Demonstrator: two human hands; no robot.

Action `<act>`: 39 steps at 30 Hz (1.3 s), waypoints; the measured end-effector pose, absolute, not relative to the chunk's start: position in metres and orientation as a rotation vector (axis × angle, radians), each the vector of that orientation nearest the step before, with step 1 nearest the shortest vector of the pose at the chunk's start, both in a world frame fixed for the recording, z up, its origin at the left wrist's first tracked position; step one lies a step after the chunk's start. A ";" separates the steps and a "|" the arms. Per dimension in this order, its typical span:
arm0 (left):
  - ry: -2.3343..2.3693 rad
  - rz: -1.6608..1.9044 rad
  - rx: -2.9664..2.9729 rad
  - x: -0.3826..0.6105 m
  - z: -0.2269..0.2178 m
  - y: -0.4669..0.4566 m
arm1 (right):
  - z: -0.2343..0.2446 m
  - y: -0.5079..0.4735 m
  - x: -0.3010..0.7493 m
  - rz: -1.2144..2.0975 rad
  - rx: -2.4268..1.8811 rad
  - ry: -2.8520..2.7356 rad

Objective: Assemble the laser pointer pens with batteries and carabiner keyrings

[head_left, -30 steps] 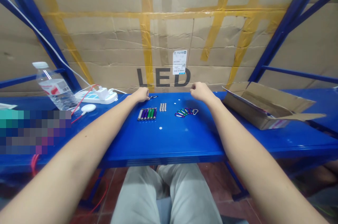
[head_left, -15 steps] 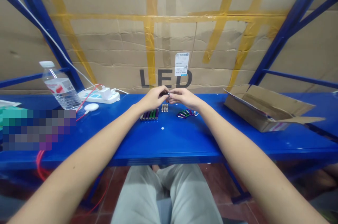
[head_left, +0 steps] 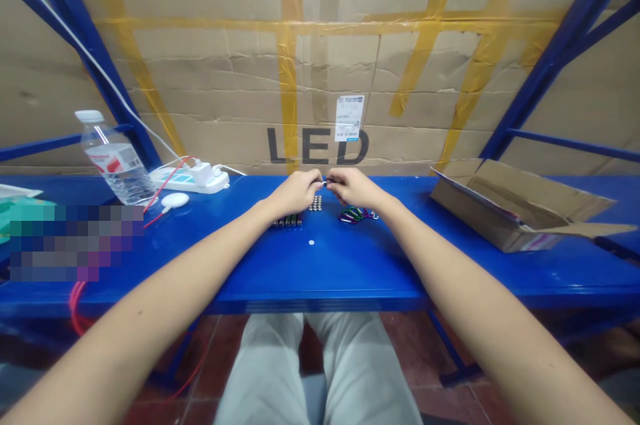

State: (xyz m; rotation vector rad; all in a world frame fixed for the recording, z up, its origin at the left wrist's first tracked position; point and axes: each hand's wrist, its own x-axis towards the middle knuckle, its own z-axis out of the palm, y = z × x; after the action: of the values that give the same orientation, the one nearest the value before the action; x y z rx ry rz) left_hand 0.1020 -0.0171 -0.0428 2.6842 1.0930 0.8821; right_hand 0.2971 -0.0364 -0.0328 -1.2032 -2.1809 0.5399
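My left hand [head_left: 296, 193] and my right hand [head_left: 356, 189] meet above the back half of the blue table, fingers closed in a pinch. Between their fingertips shows a small silvery and dark piece [head_left: 325, 182], mostly covered by the fingers; its kind cannot be made out. Under my left hand lies a row of several coloured tubes with metal ends [head_left: 289, 221], partly hidden by the hand. Small round metal pieces [head_left: 315, 203] stand in a grid just below the fingertips. Beside my right wrist is a small heap of coloured carabiners [head_left: 356, 214].
An open cardboard box [head_left: 505, 221] stands to the right. On the left are a water bottle [head_left: 117, 165], a white power strip [head_left: 193, 178], a round white charger [head_left: 175, 201] with a red cable, and a blurred-out patch. A taped cardboard wall [head_left: 225, 98] closes off the back.
Both hands have turned so that the fingers curl in more around the small piece. My left hand now covers more of the tubes. The view has shifted slightly.
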 end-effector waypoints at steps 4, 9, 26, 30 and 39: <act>1.078 0.873 2.449 0.105 -0.041 -0.013 | -0.034 -0.033 0.299 0.165 -1.100 -2.277; 0.970 0.606 1.738 0.103 -0.034 -0.012 | -0.035 -0.035 0.297 0.059 -1.056 -2.330; 1.101 0.659 1.674 0.098 -0.031 -0.003 | -0.028 -0.030 0.310 -0.016 -1.234 -2.111; 1.275 0.774 2.393 0.100 -0.037 0.020 | -0.028 -0.024 0.319 -0.024 -1.349 -2.065; 1.125 0.045 3.124 0.131 -0.034 0.061 | -0.034 -0.014 0.331 -0.018 -1.402 -2.065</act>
State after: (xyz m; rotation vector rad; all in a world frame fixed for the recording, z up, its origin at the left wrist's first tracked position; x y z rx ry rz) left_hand 0.1308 0.0611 -0.0337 3.1235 1.1250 0.0447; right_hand 0.3307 -0.0140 -0.0344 -1.4020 -2.0653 -0.0176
